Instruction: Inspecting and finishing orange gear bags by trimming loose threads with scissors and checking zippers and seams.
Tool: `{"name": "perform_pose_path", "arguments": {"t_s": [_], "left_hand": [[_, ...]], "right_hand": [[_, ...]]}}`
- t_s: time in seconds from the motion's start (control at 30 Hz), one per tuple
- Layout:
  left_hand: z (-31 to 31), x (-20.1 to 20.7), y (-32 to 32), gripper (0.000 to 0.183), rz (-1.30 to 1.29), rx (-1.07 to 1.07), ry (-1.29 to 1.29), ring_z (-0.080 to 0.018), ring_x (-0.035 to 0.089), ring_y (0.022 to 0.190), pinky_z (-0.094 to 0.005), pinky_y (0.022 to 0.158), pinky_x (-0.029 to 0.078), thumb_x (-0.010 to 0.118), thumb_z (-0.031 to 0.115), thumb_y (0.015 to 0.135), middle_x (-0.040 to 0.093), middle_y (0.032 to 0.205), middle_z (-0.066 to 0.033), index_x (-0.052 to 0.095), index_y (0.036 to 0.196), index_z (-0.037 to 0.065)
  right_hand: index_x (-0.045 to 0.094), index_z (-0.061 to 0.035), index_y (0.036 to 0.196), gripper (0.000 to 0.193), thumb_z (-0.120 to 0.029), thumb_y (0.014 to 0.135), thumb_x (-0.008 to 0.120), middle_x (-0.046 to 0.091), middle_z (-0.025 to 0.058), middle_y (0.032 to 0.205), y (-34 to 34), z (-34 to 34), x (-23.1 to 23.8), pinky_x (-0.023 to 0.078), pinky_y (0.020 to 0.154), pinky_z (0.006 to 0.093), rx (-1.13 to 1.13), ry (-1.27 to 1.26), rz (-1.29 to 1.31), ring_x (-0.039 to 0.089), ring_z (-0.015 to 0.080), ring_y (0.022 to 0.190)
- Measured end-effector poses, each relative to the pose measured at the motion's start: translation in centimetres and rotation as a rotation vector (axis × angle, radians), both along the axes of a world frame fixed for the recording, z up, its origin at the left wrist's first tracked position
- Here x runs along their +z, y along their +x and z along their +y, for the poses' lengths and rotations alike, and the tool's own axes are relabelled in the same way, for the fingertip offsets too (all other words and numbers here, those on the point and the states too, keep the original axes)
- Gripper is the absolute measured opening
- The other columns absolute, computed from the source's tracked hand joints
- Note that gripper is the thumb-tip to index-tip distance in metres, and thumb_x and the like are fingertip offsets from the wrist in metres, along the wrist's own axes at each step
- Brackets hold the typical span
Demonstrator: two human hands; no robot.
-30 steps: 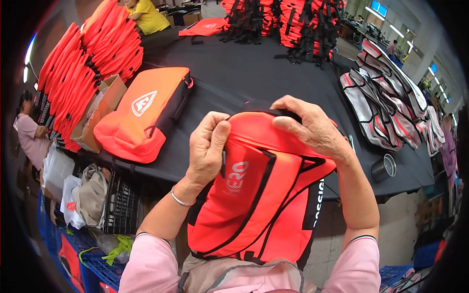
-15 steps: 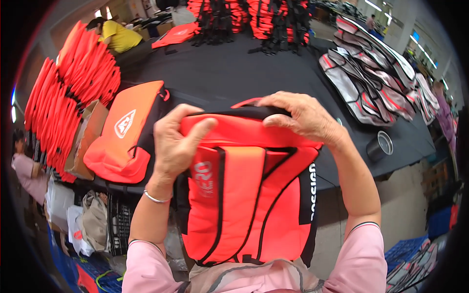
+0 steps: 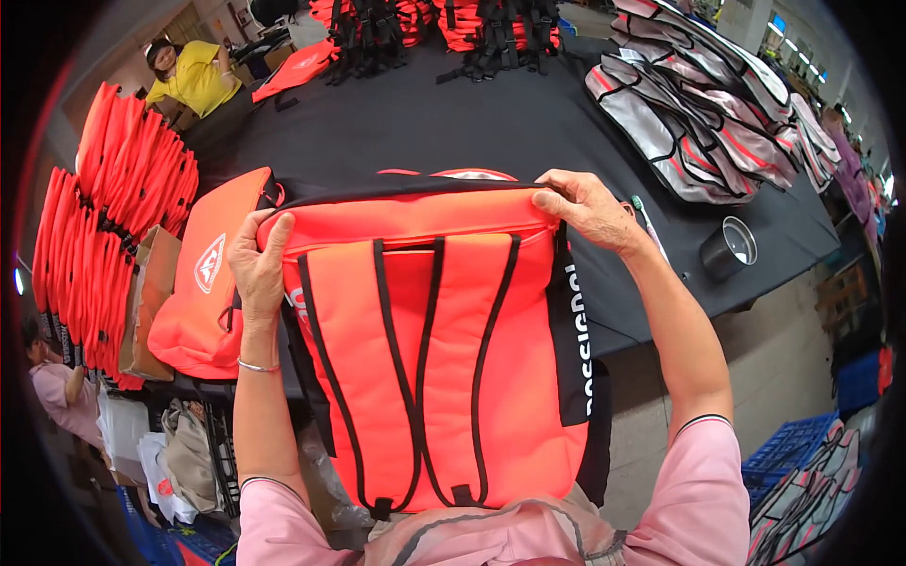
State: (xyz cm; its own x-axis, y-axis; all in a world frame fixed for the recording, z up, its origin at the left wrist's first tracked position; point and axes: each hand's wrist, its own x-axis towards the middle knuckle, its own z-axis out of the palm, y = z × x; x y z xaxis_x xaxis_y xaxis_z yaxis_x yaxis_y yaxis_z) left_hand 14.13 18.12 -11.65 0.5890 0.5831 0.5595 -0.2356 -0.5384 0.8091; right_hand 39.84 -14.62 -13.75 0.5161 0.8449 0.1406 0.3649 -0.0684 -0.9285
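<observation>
Centre frame, the orange backpack (image 3: 444, 358) hangs upright, back panel and black straps facing us, its front hidden and its bottom edge lost against the pink shirt. The left hand (image 3: 257, 269) clamps the top left corner, and the right hand (image 3: 587, 209) pinches the top right, fingertips tucked behind the fabric. Since a moment ago, it's been spread wider and flatter. A metal cup (image 3: 728, 248) sits on the black table (image 3: 491, 123) at right.

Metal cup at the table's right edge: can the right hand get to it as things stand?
Probably yes. The metal cup stands alone on the black table, just right of the right hand, but that hand's grip is on the orange backpack.
</observation>
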Motion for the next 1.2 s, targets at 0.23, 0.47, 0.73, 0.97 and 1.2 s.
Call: {"name": "perform_pose_path", "arguments": {"t_s": [0.23, 0.47, 0.73, 0.97, 1.2], "left_hand": [[2.8, 0.2, 0.1, 0.039, 0.329, 0.246, 0.397, -0.0062, 0.033, 0.058, -0.0300, 0.050, 0.031, 0.063, 0.031, 0.098, 0.034, 0.058, -0.0018, 0.060, 0.077, -0.001], [4.8, -7.2, 6.3, 0.024, 0.266, 0.326, 0.754, -0.0255, 0.062, 0.093, -0.0362, 0.085, 0.048, 0.063, 0.025, 0.095, 0.065, 0.098, -0.0135, 0.066, 0.102, 0.002], [1.1, -9.0, -0.2, 0.055, 0.416, -0.025, 0.866, -0.0353, 0.051, 0.125, -0.0426, 0.107, 0.042, 0.063, 0.001, 0.082, 0.052, 0.136, -0.0163, 0.051, 0.136, 0.007], [0.3, -6.4, 5.1, 0.039, 0.196, -0.242, 0.700, -0.0314, 0.060, 0.117, -0.0402, 0.105, 0.043, 0.065, 0.003, 0.080, 0.068, 0.112, -0.0116, 0.065, 0.118, 0.006], [14.0, -10.1, 12.9, 0.047, 0.222, -0.222, 0.082, -0.0365, 0.068, 0.089, -0.0431, 0.076, 0.050, 0.060, 0.042, 0.096, 0.069, 0.100, -0.0250, 0.064, 0.109, -0.002]], "right_hand": [[0.048, -0.0040, 0.069, 0.046, -0.035, 0.103, 0.053, 0.042, -0.0073, 0.066, -1.9, 1.8, 1.2, 0.035, 0.056, 0.0253, -0.190, 0.220, -0.108, 0.037, 0.0041, 0.065], [0.067, -0.0017, 0.084, 0.040, -0.038, 0.098, 0.057, 0.067, 0.0087, 0.070, 4.3, 4.6, -4.2, 0.051, 0.063, 0.0343, -0.426, -0.271, -0.377, 0.061, 0.0218, 0.060], [0.054, -0.0176, 0.136, 0.056, -0.004, 0.082, 0.059, 0.051, 0.0065, 0.140, -5.3, 3.5, -6.8, 0.036, 0.107, 0.0460, -0.098, -0.147, -1.224, 0.050, 0.0299, 0.122], [0.065, -0.0163, 0.104, 0.022, -0.011, 0.083, 0.062, 0.067, -0.0009, 0.100, -4.0, 6.0, -5.5, 0.038, 0.106, 0.0529, -0.002, 0.072, -1.317, 0.062, 0.0210, 0.096], [0.061, -0.0065, 0.104, 0.021, -0.024, 0.095, 0.054, 0.069, 0.0206, 0.086, -0.2, 18.0, 0.5, 0.053, 0.068, 0.0499, -0.473, -0.039, -0.621, 0.068, 0.0402, 0.082]]}}
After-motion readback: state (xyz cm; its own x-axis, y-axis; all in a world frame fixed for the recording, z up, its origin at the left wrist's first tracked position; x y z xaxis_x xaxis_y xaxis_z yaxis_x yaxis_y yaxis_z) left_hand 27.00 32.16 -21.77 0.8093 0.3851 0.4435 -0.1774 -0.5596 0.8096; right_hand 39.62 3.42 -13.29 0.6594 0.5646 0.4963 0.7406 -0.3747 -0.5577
